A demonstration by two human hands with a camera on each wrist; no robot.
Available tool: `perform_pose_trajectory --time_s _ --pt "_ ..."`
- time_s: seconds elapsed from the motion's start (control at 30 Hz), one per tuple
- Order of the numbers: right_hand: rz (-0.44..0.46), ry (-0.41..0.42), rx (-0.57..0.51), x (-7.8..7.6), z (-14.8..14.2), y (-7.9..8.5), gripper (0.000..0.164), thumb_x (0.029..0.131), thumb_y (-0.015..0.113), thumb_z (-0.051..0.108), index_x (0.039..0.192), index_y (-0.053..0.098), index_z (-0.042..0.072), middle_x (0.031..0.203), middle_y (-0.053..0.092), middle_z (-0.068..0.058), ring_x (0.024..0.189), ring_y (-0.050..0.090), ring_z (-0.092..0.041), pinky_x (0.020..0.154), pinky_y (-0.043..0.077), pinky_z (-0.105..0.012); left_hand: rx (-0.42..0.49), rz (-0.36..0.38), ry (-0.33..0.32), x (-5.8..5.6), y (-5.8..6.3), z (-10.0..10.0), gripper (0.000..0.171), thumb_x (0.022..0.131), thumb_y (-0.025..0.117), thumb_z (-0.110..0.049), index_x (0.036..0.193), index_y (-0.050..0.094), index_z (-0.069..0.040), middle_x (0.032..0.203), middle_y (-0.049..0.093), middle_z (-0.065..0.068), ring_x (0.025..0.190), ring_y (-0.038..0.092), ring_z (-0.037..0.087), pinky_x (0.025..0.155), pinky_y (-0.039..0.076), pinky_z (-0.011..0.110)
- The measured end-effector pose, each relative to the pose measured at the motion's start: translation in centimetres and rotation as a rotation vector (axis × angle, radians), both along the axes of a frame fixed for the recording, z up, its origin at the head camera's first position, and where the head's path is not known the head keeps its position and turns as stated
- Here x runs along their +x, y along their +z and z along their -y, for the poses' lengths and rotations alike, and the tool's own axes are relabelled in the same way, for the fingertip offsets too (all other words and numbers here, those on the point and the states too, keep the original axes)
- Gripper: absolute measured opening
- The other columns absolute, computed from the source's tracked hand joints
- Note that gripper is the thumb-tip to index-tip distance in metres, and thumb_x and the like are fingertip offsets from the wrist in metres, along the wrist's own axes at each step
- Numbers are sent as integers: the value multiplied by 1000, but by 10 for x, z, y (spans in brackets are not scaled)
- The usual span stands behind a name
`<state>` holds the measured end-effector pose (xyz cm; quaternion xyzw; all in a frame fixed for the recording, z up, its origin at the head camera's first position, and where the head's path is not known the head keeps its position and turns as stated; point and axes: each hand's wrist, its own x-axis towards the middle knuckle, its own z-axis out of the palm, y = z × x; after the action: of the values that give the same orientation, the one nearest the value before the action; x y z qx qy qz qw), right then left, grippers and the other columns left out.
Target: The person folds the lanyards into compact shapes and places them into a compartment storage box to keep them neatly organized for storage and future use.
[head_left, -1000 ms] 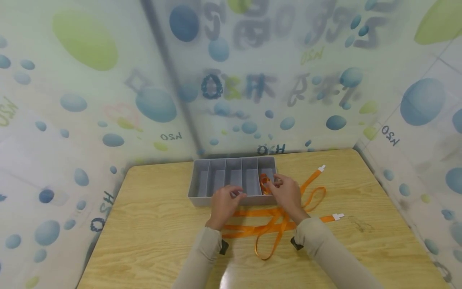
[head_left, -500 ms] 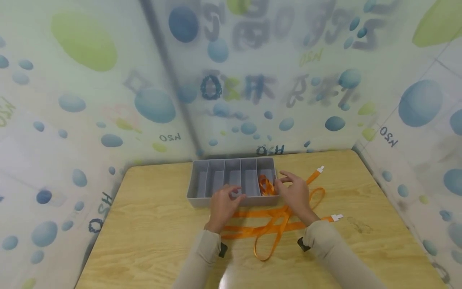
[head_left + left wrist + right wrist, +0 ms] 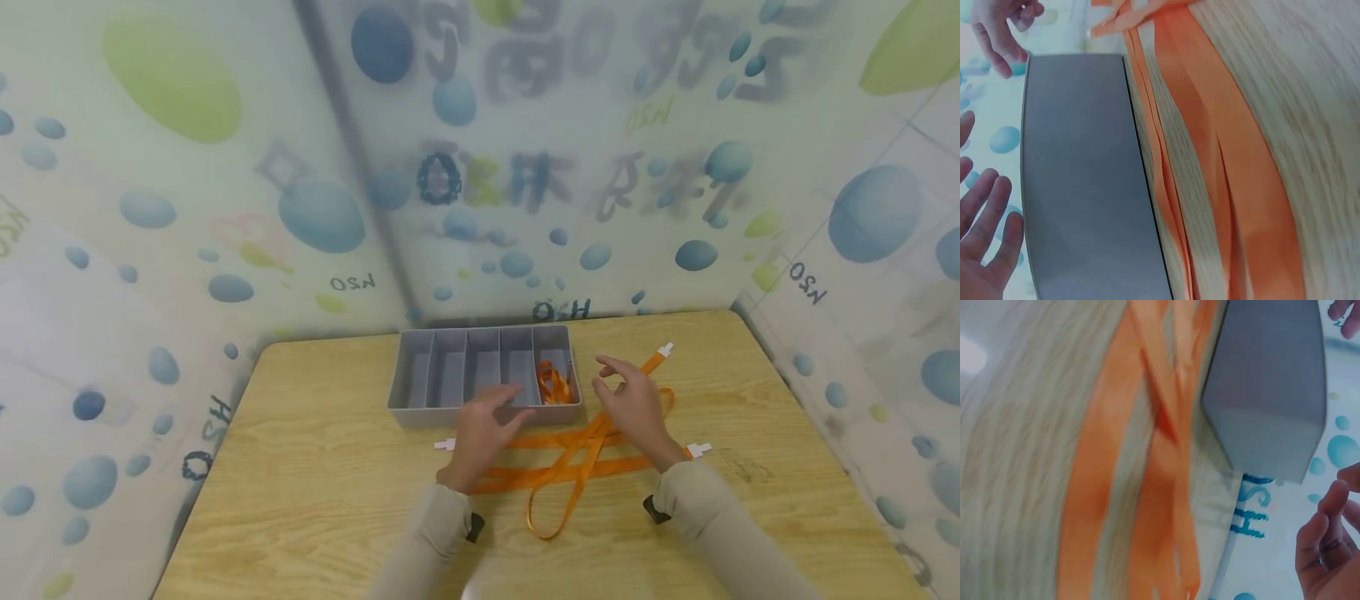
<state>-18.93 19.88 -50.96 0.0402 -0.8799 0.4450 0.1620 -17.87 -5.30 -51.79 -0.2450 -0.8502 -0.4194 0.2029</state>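
Inside the 5-compartment gray tray point(image 3: 423, 418), far right, an orange ribbon bundle point(image 3: 556, 389).

Patterned walls point(image 3: 525, 229) are bordering a wood-grain table point(image 3: 315, 467)

Blue and green ovals point(image 3: 322, 217) are dotting the white surface. Dark lettering point(image 3: 581, 308) is sitting just above the table's back edge. A grey stripe point(image 3: 347, 125) is slanting down the back wall. Glare point(image 3: 970, 355) is whitening a patch of wood.
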Motion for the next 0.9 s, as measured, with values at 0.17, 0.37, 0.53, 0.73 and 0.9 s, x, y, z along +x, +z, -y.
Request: perform_pose_trajectory --time_s 0.17,0.37,0.53,0.73,0.9 --pt "28 -9 40 5 -11 -2 31 91 67 5 122 68 3 101 69 -16 37 35 -6 35 33 -26 5 68 -80 4 1 -10 39 81 83 -24 115 74 -6 113 72 8 99 69 21 88 55 40" --pt "73 39 104 7 -23 -7 33 90 67 3 124 66 0 106 68 -20 39 34 -7 37 34 -25 -90 157 -150 8 -1 -21 39 85 80 -28 119 73 -9 116 71 3 107 66 19 92 53 37" --pt "102 129 162 8 -35 -13 36 90 66 -1 126 64 -3 115 66 -23 41 34 -7 41 38 -26 -136 215 -222 11 -5 -30 39 87 78 -30 119 73 -9 115 71 2 97 67 17 83 54 29" --pt "135 227 201 9 -43 -20 37 90 67 -1 127 64 -2 122 65 -21 41 33 -7 41 37 -27 -151 231 -264 15 -15 -41 48 84 78 -40 118 73 -6 112 73 4 89 67 14 76 52 21" --pt "171 296 161 9 -48 -26 40 88 66 -4 128 64 -2 125 64 -21 40 31 -4 41 38 -26 -167 281 -240 20 -18 -47 53 83 79 -45 120 72 -7 111 72 3 91 67 14 76 52 22"
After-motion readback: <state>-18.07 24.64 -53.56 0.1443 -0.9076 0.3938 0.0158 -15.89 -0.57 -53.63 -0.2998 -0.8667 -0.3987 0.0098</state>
